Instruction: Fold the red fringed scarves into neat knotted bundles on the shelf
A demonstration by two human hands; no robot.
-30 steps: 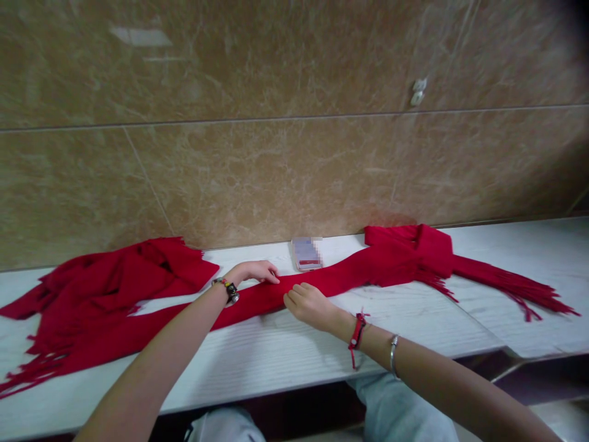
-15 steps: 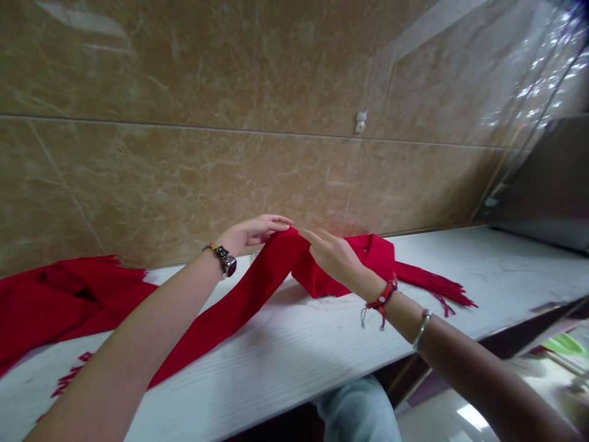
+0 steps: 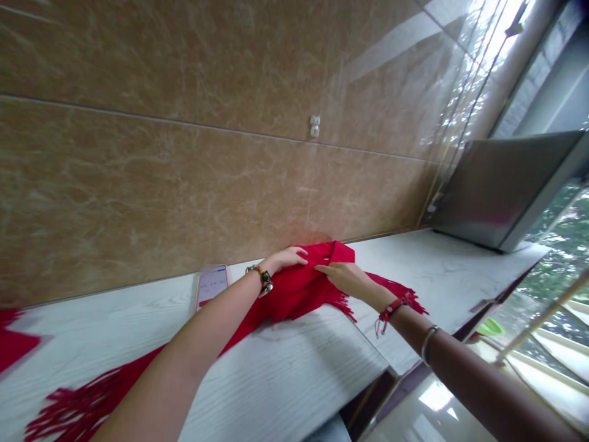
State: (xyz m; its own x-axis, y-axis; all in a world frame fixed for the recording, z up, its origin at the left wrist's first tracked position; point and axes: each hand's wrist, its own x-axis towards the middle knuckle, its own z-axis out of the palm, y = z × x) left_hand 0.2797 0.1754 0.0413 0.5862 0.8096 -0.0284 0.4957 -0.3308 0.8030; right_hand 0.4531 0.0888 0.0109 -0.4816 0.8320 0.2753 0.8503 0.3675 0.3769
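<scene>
Red scarf (image 3: 292,291) | left hand (image 3: 288,256), right hand (image 3: 350,279) on it — grip can't be judged | left forearm (image 3: 193,353) partly hides phone (image 3: 211,285)

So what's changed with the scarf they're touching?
Left hand and right hand moved right along the scarf to its bundled part; the raised stretch came down, and its loose fringe slid right, away from the other red cloth. The phone stayed by the wall.

At lower centre, the scarf (image 3: 288,294) is showing matt cloth and the tabletop (image 3: 285,374) wood-like grain; at upper centre, the wall (image 3: 239,80) is gleaming like polished stone
</scene>
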